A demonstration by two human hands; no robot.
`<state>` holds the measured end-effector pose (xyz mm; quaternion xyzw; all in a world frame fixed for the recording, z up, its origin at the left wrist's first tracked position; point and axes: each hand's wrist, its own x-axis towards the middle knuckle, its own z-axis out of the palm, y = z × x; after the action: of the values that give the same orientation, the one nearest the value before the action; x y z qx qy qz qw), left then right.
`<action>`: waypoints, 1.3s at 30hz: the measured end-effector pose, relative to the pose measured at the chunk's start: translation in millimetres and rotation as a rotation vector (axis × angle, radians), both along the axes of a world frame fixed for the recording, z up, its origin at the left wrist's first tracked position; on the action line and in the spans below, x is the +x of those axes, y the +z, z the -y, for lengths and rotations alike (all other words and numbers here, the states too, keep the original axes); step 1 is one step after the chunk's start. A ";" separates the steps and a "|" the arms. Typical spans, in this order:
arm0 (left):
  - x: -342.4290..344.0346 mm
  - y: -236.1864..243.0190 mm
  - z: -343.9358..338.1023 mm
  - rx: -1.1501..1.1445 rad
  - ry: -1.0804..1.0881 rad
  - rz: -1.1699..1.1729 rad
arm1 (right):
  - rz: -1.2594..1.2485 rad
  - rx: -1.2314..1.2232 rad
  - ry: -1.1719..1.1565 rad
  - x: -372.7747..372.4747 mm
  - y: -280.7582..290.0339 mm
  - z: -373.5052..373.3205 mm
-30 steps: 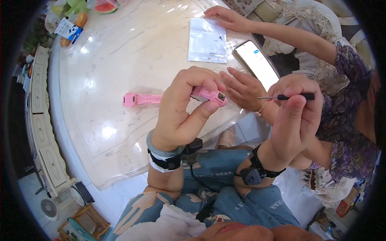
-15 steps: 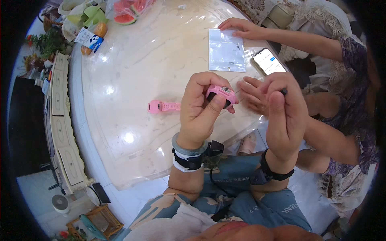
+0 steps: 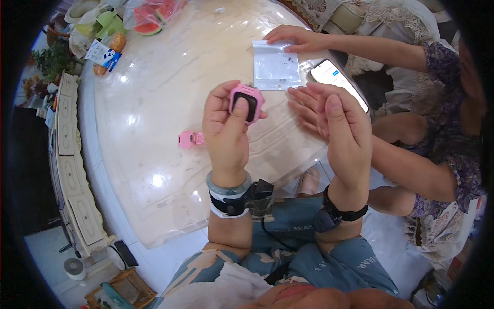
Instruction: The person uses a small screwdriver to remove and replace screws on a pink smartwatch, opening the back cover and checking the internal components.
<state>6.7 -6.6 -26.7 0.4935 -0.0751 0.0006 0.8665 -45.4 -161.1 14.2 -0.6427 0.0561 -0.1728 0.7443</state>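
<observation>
My left hand [image 3: 224, 129] is closed around a pink smartwatch case [image 3: 245, 104]. Its thumb lies over the black screen, which faces up. To the right, my right hand [image 3: 346, 126] is raised above the table edge with thumb and fingers pressed together. Whatever it may hold is hidden behind the thumb and fingers. A pink watch strap [image 3: 191, 139] lies on the table, partly covered by my left hand. Beyond my hands a flat clear zip bag [image 3: 276, 67] with a few tiny dark pieces rests beside a lit phone [image 3: 339, 82].
A co-worker sits at the right; one hand [image 3: 293, 38] touches the bag, the other [image 3: 307, 108] is beside my right hand. Bagged watermelon slices [image 3: 149, 20], bread rolls [image 3: 117, 42] and a green container [image 3: 109, 23] stand on the far left of the table [image 3: 149, 108].
My left hand has turned the watch case so its screen faces up. A small dark piece that showed at my right fingertips is out of sight. The whole view has shifted slightly.
</observation>
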 end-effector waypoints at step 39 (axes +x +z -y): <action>-32.3 38.2 -102.5 1.656 0.295 0.213 | 0.007 0.101 0.041 12.0 -50.9 -6.6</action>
<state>-25.6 95.9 11.5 0.9708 -0.0673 0.1050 0.2047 -33.4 -154.5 -36.6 -0.6047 0.0490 -0.1570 0.7793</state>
